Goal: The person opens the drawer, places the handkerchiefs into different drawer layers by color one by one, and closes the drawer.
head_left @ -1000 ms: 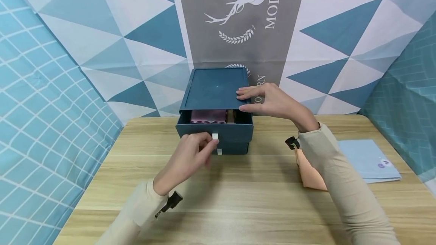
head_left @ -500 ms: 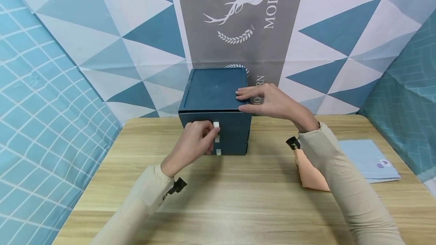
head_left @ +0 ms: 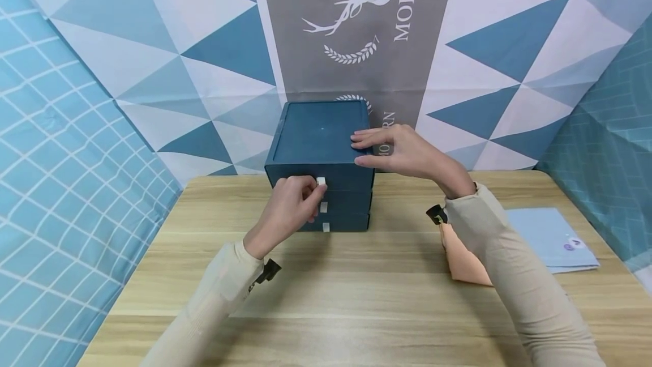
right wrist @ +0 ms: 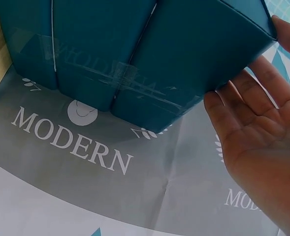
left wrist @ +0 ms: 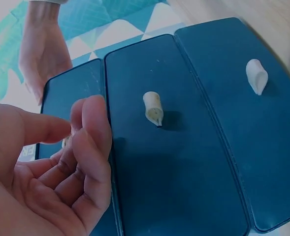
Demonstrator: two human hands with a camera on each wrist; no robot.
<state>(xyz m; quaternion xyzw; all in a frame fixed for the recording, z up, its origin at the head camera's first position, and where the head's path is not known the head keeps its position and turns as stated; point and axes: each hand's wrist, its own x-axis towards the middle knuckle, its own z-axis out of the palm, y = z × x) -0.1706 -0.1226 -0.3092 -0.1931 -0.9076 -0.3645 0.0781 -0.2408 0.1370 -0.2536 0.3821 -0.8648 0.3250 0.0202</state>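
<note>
A dark blue cabinet (head_left: 322, 132) of three stacked drawers stands against the back wall, all its drawers flush. My left hand (head_left: 286, 200) pinches the small white pull tab (head_left: 321, 181) of the top drawer (head_left: 351, 177) between thumb and curled fingers; those fingers hide most of that tab in the left wrist view. Tabs show on the middle drawer (left wrist: 169, 162) and bottom drawer (left wrist: 223, 88) too. With extended fingers, my right hand (head_left: 407, 152) rests on the cabinet's top right edge; in the right wrist view its fingertips touch the side and corner.
A folded orange cloth (head_left: 466, 262) lies on the wooden table (head_left: 356, 304), partly under my right forearm. Beyond it is a folded light blue cloth (head_left: 552, 239) near the right edge. Patterned wall cloth (head_left: 351, 21) closes off the back.
The top drawer, first pulled out with pinkish and brown items inside, has slid back into the cabinet, my left hand moving with its tab. My right hand stays in place.
</note>
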